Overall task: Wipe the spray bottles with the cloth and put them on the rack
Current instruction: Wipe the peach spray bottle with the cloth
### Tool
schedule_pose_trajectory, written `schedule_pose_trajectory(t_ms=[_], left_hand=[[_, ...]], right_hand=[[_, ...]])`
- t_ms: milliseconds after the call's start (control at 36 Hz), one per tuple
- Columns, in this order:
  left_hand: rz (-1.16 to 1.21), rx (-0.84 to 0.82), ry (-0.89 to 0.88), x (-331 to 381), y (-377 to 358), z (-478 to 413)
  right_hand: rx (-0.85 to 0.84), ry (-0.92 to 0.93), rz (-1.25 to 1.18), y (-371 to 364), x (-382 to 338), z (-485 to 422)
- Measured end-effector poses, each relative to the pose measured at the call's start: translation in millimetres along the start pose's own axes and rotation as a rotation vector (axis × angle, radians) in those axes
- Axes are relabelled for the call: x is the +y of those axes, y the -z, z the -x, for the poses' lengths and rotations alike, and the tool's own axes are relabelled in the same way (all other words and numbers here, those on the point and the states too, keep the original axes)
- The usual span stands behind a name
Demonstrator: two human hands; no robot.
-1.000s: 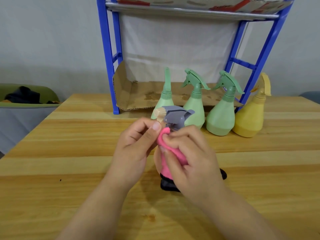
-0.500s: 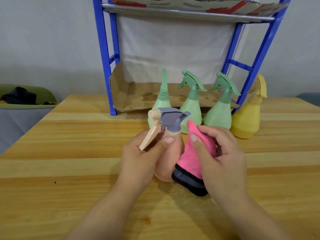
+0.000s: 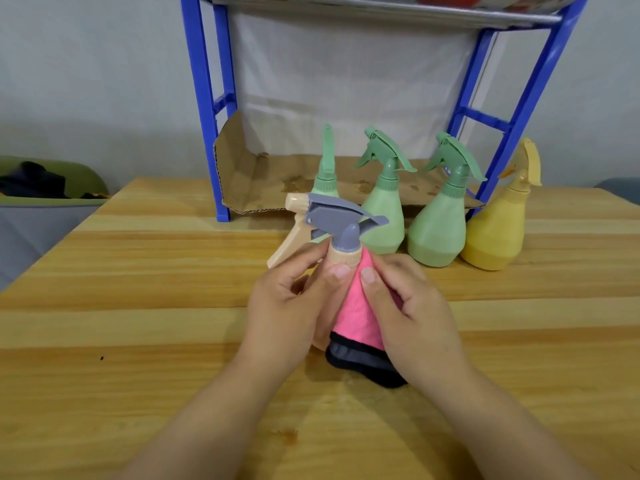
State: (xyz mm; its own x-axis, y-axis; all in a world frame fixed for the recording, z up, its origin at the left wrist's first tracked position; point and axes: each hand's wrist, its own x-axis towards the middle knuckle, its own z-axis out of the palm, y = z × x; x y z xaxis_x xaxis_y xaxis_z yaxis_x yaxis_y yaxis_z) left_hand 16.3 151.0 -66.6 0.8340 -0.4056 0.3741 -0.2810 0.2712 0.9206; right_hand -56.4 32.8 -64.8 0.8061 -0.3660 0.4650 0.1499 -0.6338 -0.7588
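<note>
Cloth [image 3: 358,311] back against peach bottle [image 3: 343,260]; right hand [image 3: 415,317] presses it.

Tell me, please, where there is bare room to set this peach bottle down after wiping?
Bare: the left end of the cardboard beside the blue rack post, and the table left of the left hand. Crowded: the cardboard's front edge, blocked by the row from the leftmost green bottle to the yellow bottle.

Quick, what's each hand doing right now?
Left hand: grips the bottle.
Right hand: holds the cloth against it.
</note>
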Motion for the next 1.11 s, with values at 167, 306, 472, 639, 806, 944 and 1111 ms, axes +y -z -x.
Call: schedule_pose_trajectory(t_ms=[167, 306, 472, 639, 806, 944, 1111], left_hand=[[0.054, -0.062, 0.055, -1, 5, -2], [-0.064, -0.018, 0.075, -9, 12, -4], [-0.178, -0.037, 0.113, -12, 17, -3], [-0.136, -0.023, 0.22, -15, 17, -5], [-0.17, -0.024, 0.243, -17, 17, -9], [-0.086, -0.014, 0.249, -18, 20, -14], [0.121, -0.085, 0.254, -8, 15, -11]], right_hand=[[0.004, 0.163, 0.186, -4, 4, 10], [-0.045, 0.144, 0.173, 0, 3, -1], [-0.126, 0.052, 0.126, 5, 3, -21], [-0.038, 0.049, 0.126, -13, 13, -17], [-0.077, 0.071, 0.109, -24, 13, -16], [-0.073, 0.069, 0.022, -26, 11, -14], [0.033, 0.21, -0.001, -22, 8, -19]])
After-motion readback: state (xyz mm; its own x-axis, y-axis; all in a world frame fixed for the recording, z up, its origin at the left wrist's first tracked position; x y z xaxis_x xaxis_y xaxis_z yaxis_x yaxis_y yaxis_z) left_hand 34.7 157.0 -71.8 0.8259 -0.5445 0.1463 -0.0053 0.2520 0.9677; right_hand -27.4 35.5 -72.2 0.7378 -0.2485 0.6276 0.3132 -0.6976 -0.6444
